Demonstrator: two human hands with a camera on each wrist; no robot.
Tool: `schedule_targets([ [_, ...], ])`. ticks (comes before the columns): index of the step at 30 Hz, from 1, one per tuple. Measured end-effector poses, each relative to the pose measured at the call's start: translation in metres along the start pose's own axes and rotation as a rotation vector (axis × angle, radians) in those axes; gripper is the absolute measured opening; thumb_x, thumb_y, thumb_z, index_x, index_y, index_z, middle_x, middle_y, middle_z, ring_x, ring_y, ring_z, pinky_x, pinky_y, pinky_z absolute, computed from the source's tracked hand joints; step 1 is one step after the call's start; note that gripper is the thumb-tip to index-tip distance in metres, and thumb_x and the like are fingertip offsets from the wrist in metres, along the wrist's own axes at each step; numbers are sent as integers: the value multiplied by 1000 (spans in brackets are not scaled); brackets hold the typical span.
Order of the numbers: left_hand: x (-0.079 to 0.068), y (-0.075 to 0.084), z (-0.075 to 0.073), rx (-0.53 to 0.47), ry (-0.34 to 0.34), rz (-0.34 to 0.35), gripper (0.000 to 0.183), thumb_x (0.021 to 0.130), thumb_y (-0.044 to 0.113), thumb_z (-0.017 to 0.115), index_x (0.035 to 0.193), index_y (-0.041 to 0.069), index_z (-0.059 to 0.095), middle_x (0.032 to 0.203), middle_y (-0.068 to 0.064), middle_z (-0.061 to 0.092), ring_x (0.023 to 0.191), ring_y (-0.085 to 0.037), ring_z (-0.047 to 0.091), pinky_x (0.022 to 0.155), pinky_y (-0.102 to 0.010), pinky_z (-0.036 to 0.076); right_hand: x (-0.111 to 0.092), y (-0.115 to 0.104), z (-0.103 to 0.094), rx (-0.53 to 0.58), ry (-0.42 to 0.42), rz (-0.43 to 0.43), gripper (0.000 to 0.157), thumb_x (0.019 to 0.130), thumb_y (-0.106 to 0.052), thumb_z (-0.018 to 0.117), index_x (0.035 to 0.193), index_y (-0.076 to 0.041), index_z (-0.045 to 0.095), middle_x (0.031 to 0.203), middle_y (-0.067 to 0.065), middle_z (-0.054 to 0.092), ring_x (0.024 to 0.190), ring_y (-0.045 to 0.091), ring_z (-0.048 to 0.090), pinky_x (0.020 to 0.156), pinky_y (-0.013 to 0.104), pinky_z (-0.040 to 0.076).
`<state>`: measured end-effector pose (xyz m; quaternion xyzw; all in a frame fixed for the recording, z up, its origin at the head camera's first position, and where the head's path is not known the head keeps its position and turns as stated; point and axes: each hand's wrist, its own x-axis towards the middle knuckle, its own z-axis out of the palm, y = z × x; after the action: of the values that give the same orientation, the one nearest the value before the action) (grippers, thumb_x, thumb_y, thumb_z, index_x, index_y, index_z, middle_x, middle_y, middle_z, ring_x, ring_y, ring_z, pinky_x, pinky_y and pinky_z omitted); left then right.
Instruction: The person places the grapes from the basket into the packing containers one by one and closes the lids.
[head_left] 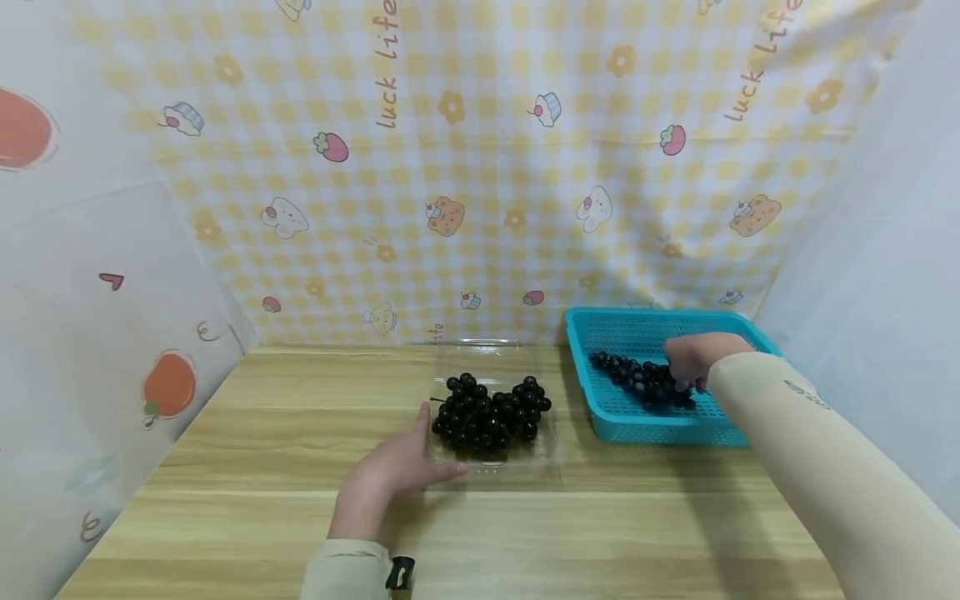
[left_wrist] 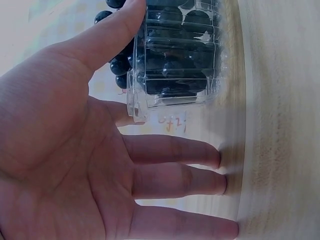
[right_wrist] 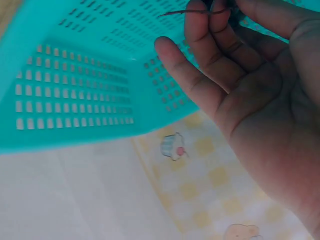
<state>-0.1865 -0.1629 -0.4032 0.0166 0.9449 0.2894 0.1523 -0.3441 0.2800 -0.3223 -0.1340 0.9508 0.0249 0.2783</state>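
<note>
A clear plastic box (head_left: 495,468) with its lid tipped back stands mid-table, filled with dark grapes (head_left: 487,417). My left hand (head_left: 401,462) rests at the box's left front corner. In the left wrist view, the thumb reaches along the box and the other fingers extend straight, their tips near the tabletop. On the right, my right hand (head_left: 697,358) reaches into a turquoise basket (head_left: 675,432) and pinches a bunch of grapes (head_left: 637,379) lying there. The right wrist view shows a thin brown stem (right_wrist: 182,12) sticking out between the fingertips; most of the bunch is hidden.
Behind the wooden table (head_left: 262,467) hangs a yellow checked cloth (head_left: 480,167), close to the back of the box and basket. White sheets (head_left: 862,250) close off both sides. A black band (head_left: 401,572) shows beside the left sleeve.
</note>
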Motion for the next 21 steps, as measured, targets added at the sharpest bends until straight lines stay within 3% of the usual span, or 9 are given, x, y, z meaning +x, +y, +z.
schedule_targets([
  [6, 1, 1, 2, -3, -6, -8, 130, 86, 62, 81, 172, 8, 0, 136, -30, 69, 76, -22, 68, 96, -58, 61, 1, -11, -18, -19, -20, -25, 13, 102, -2, 62, 114, -5, 66, 97, 10, 72, 81, 22, 69, 69, 34, 55],
  [11, 3, 3, 3, 10, -8, -6, 130, 86, 63, 80, 172, 8, -1, 136, -30, 69, 77, -23, 70, 97, -59, 61, -6, -16, -37, -38, 9, -60, 15, 101, 3, 56, 110, -2, 68, 99, 12, 73, 83, 24, 71, 74, 40, 63],
  [16, 2, 3, 2, 16, -5, -10, 130, 86, 63, 80, 172, 8, -1, 132, -30, 71, 75, -24, 70, 95, -58, 61, -10, -23, -52, -74, 79, -86, 13, 99, 4, 57, 97, -4, 67, 92, 12, 71, 78, 24, 68, 66, 32, 55],
  [19, 1, 4, 1, 18, -4, -9, 129, 87, 62, 79, 171, 8, -2, 113, -24, 77, 66, -25, 66, 88, -54, 63, -11, -26, -58, -76, 114, -100, 24, 99, 5, 53, 81, -10, 57, 72, 4, 59, 63, 17, 55, 60, 27, 45],
  [21, 1, 5, 0, 16, -4, -10, 129, 87, 62, 79, 171, 7, -2, 111, -23, 77, 65, -25, 65, 88, -53, 63, -13, -28, -61, -83, 137, -105, 27, 97, 5, 51, 77, -14, 50, 67, 1, 51, 60, 15, 46, 58, 27, 41],
])
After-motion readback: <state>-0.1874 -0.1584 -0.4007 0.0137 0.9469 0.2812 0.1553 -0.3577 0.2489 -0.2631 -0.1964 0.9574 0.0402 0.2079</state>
